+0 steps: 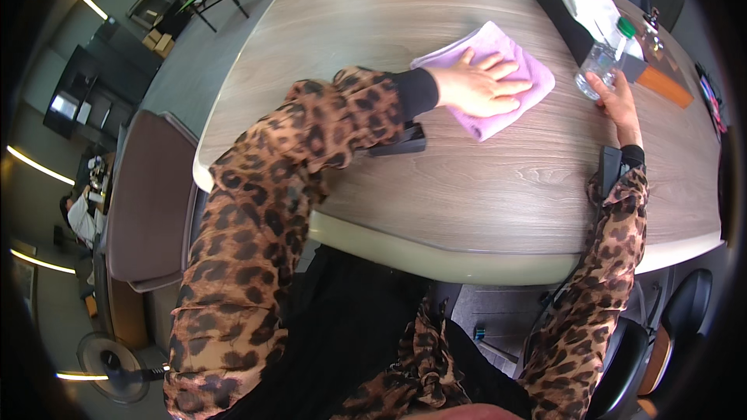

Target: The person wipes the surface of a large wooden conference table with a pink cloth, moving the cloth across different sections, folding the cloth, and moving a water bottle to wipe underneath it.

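My left hand lies flat, fingers spread, on a folded pink cloth on the wood-grain table. In my right hand is a clear plastic bottle with a green cap, gripped near its base. Whether the bottle rests on the tabletop, I cannot tell. A black device sits at my right wrist over the leopard-print sleeve. Another dark device shows under my left forearm, partly hidden by the sleeve.
Behind the bottle stands a long black box with white material on it. A wooden tray and a glass bottle are beside it. A brown chair is left, a black chair lower right. A person sits far left.
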A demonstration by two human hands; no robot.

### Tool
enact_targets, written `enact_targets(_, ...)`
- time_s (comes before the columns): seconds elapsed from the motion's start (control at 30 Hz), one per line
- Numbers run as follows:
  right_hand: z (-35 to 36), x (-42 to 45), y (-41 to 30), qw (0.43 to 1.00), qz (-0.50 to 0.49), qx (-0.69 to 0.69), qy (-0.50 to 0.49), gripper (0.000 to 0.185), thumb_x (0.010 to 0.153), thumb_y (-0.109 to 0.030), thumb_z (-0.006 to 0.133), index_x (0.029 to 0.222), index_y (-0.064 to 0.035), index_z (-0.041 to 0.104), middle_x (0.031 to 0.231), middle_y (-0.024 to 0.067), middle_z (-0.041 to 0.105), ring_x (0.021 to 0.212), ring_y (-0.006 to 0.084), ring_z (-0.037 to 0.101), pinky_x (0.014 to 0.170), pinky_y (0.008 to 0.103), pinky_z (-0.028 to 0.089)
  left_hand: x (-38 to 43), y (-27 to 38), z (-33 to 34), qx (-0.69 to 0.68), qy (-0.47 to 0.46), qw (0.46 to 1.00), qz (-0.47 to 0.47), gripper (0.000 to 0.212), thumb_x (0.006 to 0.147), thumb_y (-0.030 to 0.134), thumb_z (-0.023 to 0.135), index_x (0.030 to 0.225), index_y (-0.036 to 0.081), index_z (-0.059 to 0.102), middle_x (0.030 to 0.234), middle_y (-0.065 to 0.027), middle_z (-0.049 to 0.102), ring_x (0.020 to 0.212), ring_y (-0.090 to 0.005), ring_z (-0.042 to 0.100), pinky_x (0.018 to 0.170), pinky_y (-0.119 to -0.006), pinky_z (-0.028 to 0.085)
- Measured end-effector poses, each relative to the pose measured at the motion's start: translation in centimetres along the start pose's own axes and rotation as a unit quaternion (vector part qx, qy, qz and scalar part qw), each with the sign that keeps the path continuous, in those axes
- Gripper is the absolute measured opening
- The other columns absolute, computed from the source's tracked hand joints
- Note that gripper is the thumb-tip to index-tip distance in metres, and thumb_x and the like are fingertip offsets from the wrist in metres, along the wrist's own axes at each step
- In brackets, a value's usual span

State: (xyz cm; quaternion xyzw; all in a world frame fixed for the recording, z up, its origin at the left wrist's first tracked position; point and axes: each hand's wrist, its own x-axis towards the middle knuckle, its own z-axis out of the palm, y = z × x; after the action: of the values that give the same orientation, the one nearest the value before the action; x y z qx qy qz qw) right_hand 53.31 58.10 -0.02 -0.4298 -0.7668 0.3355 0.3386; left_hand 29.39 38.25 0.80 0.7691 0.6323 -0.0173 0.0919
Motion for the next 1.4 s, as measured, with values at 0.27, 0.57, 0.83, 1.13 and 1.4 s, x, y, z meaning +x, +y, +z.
enact_targets(0.27, -1.0, 0.7, 0.6, 1.000, -0.013, -0.016, -0.010, 0.083, 0.071, -0.056, 0.071, 0.125, 0.0013, 0.045, 0.086, 0.0034, 0.054, 0.062, 0.0083, 0.049, 0.048, 0.0215, 0.037, -16.8, -15.6, 2.5, 0.148, 0.139, 0.979, -0.012, 0.052, 0.096, 0.047, 0.024, 0.141, 0.022, 0.031, 0.150, -0.0090, 0.021, 0.138, -0.0301, 0.017, 0.112, -0.046, 0.013)
enact_targets(0.57, -1.4, 1.7, 2.6, 0.999, -0.012, -0.043, -0.013, 0.083, 0.071, -0.058, 0.070, 0.123, 0.0022, 0.046, 0.084, 0.0032, 0.054, 0.062, 0.0075, 0.048, 0.049, 0.0204, 0.036, -41.6, -16.2, 6.2, -0.041, 0.129, 0.911, -0.389, 0.051, 0.098, 0.041, 0.027, 0.145, 0.021, 0.026, 0.150, -0.0097, 0.021, 0.140, -0.0305, 0.013, 0.110, -0.047, 0.010)
enact_targets(0.83, -0.1, 0.9, 0.1, 0.998, 0.000, -0.051, -0.036, 0.091, 0.068, -0.061, 0.071, 0.128, 0.0021, 0.044, 0.080, 0.0044, 0.055, 0.064, 0.0098, 0.051, 0.053, 0.0226, 0.040, -37.8, -2.6, 5.5, 0.086, 0.108, 0.955, -0.262, 0.053, 0.091, 0.033, 0.040, 0.140, 0.014, 0.034, 0.149, -0.0148, 0.021, 0.139, -0.0333, 0.014, 0.110, -0.052, 0.006)
enact_targets(1.13, -0.7, 1.8, 2.1, 0.995, -0.028, -0.098, 0.005, 0.092, 0.070, -0.057, 0.071, 0.130, 0.0055, 0.040, 0.098, 0.0164, 0.060, 0.072, 0.0157, 0.058, 0.059, 0.0276, 0.049, -21.7, 6.7, 2.0, 0.061, -0.014, 0.995, 0.076, 0.057, 0.086, 0.040, 0.053, 0.138, 0.022, 0.038, 0.146, -0.0189, 0.023, 0.138, -0.0365, 0.015, 0.109, -0.057, 0.005)
enact_targets(1.4, 0.2, 1.6, 1.6, 0.996, -0.039, -0.071, 0.029, 0.091, 0.069, -0.051, 0.076, 0.129, 0.0065, 0.039, 0.112, 0.0229, 0.056, 0.082, 0.0207, 0.062, 0.063, 0.0270, 0.052, -7.6, 9.7, 0.9, 0.021, -0.013, 0.963, 0.269, 0.051, 0.094, 0.044, 0.036, 0.141, 0.023, 0.035, 0.149, -0.0135, 0.019, 0.139, -0.0335, 0.009, 0.110, -0.055, -0.003)
